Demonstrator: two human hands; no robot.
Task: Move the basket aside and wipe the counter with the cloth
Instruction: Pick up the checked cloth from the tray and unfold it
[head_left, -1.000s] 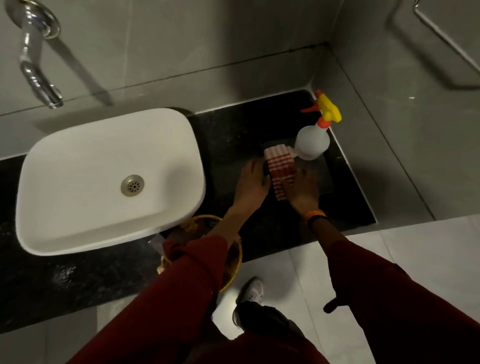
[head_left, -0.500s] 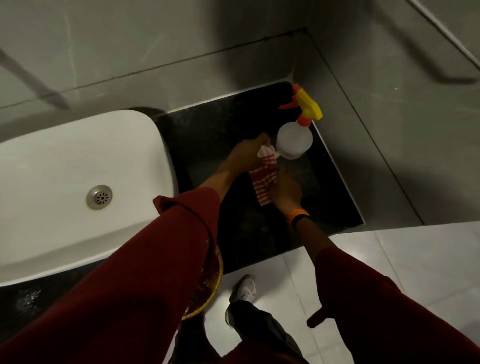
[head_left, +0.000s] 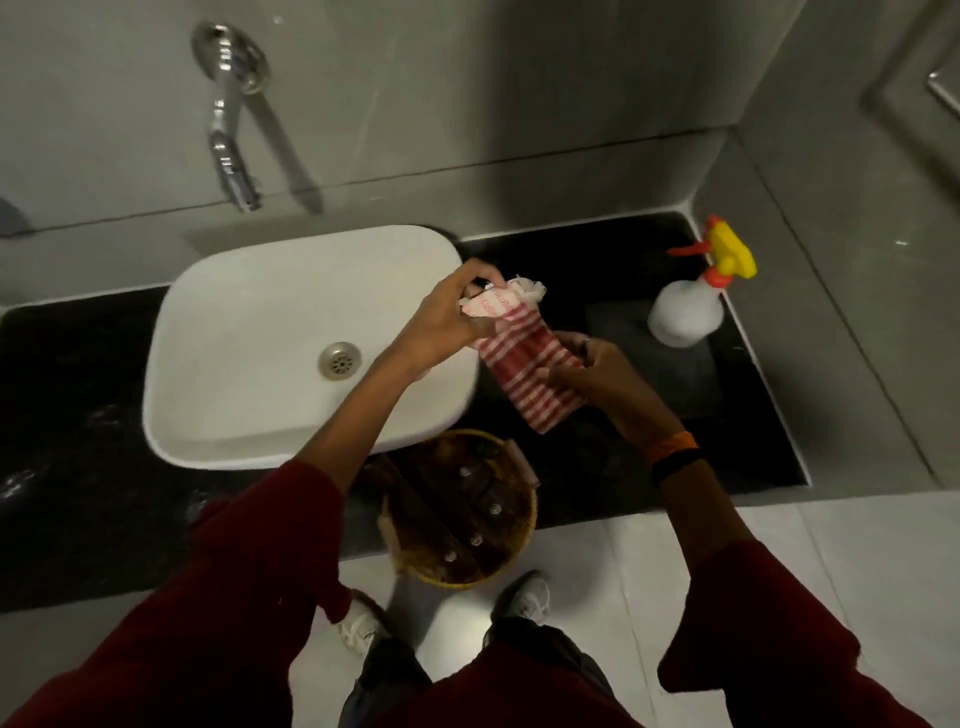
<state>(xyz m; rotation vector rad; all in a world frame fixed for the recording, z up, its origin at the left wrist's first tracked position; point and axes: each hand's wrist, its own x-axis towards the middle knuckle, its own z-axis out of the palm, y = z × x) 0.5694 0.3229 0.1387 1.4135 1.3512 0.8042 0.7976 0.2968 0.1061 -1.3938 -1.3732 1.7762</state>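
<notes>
A red-and-white striped cloth (head_left: 524, 364) is held folded above the black counter (head_left: 613, 452), just right of the sink. My left hand (head_left: 447, 322) grips its upper end, and my right hand (head_left: 592, 374) pinches its right edge. A round woven basket (head_left: 462, 514) with dark items inside sits at the counter's front edge, below my hands and partly over the edge.
A white basin (head_left: 260, 353) with a drain takes up the counter's left half, under a chrome wall tap (head_left: 228, 135). A spray bottle (head_left: 691, 306) with a yellow-and-orange trigger stands at the back right corner. Grey tiled walls close in the back and right.
Both hands have lifted the cloth off the counter and carried it left, away from the spray bottle and toward the sink's edge. The view has swung left, showing the basket whole.
</notes>
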